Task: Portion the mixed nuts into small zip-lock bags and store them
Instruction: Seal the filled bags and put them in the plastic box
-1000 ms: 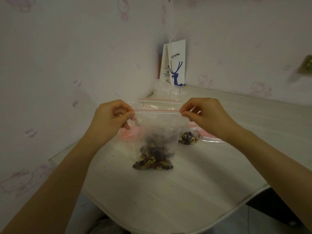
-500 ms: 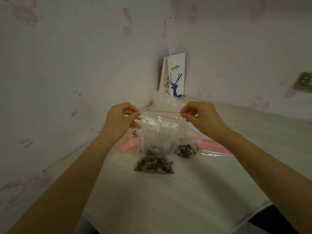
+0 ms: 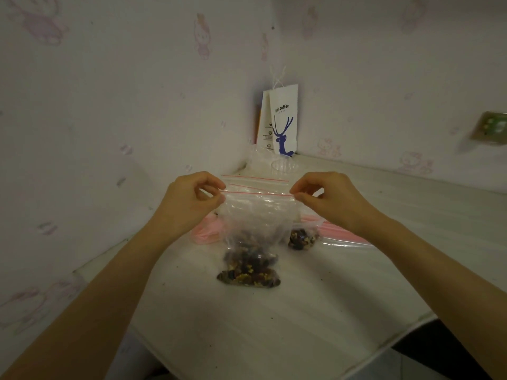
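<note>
Head view: both hands pinch the top corners of a bag [image 3: 258,215] of nuts [image 3: 248,272] standing on the tabletop [image 3: 274,338].

The left hand [image 3: 189,198] has its grip closed on the bag's top left corner, thumb and forefinger pinching the red zip line. The right hand [image 3: 329,198] has its grip pinching the top right corner the same way, and the line runs straight between them. The bag's bottom rests on the tabletop with the nuts heaped in its lower part. Just behind the bag to the right lies a second bag [image 3: 301,238] holding nuts, against a big bag [image 3: 345,238] with pink stripes. Behind the bag to the left sits a pink lump [image 3: 207,231]. Farther behind the bag are spare bags [image 3: 255,178], a cup [image 3: 284,167] and a paper bag [image 3: 284,122] in the wall corner.
</note>
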